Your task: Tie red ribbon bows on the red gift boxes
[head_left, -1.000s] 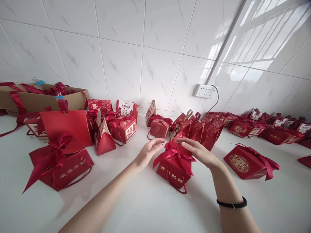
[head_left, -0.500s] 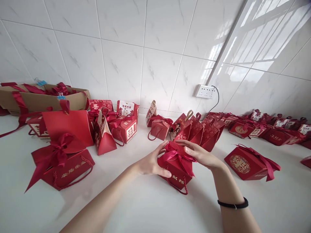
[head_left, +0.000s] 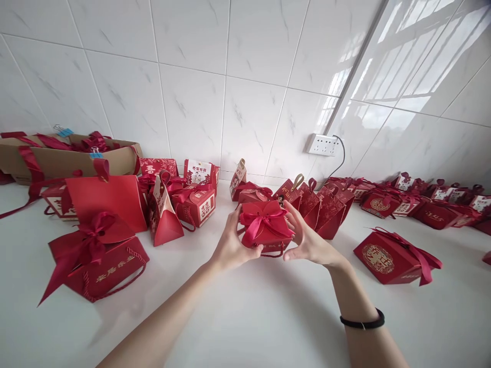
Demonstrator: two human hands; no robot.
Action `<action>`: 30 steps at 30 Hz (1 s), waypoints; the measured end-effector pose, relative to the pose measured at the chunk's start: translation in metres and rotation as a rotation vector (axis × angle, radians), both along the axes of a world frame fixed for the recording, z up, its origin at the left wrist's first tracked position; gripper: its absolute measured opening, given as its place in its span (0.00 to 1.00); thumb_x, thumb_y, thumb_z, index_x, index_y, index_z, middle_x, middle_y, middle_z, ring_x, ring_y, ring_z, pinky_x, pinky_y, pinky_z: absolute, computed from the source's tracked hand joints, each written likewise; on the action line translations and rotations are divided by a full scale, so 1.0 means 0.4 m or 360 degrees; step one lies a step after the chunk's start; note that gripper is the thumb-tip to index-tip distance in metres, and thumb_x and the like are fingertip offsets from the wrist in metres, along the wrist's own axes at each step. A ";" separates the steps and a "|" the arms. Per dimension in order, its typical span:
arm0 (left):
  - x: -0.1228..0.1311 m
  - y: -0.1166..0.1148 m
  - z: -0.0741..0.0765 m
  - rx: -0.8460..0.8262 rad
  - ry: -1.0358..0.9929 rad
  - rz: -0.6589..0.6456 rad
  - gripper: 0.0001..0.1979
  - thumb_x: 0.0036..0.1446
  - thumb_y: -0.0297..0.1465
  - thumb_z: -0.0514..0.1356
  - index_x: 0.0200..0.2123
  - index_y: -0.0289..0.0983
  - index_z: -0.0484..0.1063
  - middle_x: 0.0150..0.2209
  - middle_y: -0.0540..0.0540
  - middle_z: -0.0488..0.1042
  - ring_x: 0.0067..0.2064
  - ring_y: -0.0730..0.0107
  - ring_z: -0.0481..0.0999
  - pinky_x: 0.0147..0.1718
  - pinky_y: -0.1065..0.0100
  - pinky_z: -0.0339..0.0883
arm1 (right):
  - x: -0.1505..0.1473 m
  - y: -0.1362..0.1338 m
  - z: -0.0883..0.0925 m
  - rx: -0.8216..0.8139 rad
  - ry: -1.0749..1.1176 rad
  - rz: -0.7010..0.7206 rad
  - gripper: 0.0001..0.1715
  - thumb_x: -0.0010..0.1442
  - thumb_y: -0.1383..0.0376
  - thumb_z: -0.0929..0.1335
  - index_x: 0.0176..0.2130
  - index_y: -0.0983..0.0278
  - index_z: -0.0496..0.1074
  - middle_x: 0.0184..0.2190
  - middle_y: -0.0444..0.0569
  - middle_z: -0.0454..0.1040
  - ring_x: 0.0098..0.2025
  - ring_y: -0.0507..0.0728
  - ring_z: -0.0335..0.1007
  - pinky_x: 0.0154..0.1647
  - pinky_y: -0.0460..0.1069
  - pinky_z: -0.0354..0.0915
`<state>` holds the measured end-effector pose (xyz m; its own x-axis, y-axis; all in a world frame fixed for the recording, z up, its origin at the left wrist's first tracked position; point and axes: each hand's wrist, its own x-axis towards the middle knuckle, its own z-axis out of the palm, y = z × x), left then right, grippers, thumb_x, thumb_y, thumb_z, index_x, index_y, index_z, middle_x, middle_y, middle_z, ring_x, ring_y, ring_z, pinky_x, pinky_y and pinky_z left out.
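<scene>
A red gift box (head_left: 266, 237) with a bright ribbon bow (head_left: 264, 217) on top is between my hands near the middle of the counter. My left hand (head_left: 236, 243) curves round its left side, thumb along the front and fingers behind. My right hand (head_left: 307, 237) cups the right side, its fingers at the edge and its thumb near the front corner. A twisted cord handle hangs at the box's front. Just behind stands another red box (head_left: 255, 195), partly hidden. The underside of the held box is hard to make out.
On the left stand a larger bow-tied box (head_left: 109, 266), a triangular box (head_left: 163, 220) and a cardboard carton (head_left: 69, 163) of ribbons. Tall red boxes (head_left: 332, 209) are behind my right hand. Another box (head_left: 395, 258) lies right. A power strip (head_left: 324, 145) is on the tiled wall.
Both hands have moved the bow-tied gift box away from me, towards the back row. It now partly covers the box behind it. My right hand has shifted from its top to its side.
</scene>
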<state>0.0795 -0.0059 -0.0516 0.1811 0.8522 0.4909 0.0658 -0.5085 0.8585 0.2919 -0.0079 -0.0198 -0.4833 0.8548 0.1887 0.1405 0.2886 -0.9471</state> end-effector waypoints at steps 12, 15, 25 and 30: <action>-0.013 0.003 -0.005 0.0126 0.0085 -0.0183 0.49 0.37 0.36 0.70 0.59 0.43 0.45 0.57 0.39 0.56 0.56 0.53 0.63 0.52 0.53 0.63 | -0.026 -0.002 0.001 0.0072 -0.0025 0.0045 0.61 0.44 0.65 0.76 0.64 0.52 0.40 0.63 0.54 0.51 0.64 0.62 0.48 0.55 0.57 0.64; -0.015 0.001 -0.002 0.0075 0.0059 -0.0171 0.50 0.38 0.37 0.70 0.60 0.42 0.44 0.57 0.37 0.57 0.56 0.53 0.63 0.52 0.53 0.63 | -0.028 0.001 -0.003 0.0104 -0.0028 0.0053 0.61 0.44 0.64 0.76 0.64 0.50 0.40 0.64 0.52 0.48 0.64 0.61 0.48 0.60 0.58 0.58; -0.018 -0.003 0.015 0.0077 0.0061 -0.0113 0.47 0.37 0.36 0.70 0.58 0.42 0.48 0.57 0.38 0.58 0.58 0.52 0.62 0.55 0.53 0.59 | -0.027 0.003 -0.004 0.0149 -0.0115 0.0037 0.63 0.44 0.64 0.76 0.65 0.53 0.37 0.62 0.54 0.52 0.63 0.62 0.49 0.59 0.58 0.59; -0.022 0.000 0.013 0.0157 0.0084 -0.0118 0.47 0.38 0.35 0.70 0.58 0.42 0.47 0.58 0.38 0.58 0.60 0.52 0.59 0.55 0.53 0.59 | -0.029 0.003 -0.008 0.0145 -0.0125 0.0033 0.62 0.45 0.64 0.75 0.64 0.52 0.35 0.61 0.54 0.51 0.62 0.63 0.52 0.58 0.59 0.59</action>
<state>0.0708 -0.0058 -0.0466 0.2698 0.7834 0.5598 0.0686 -0.5956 0.8004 0.2801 -0.0068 -0.0231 -0.5170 0.8256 0.2260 0.2063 0.3764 -0.9032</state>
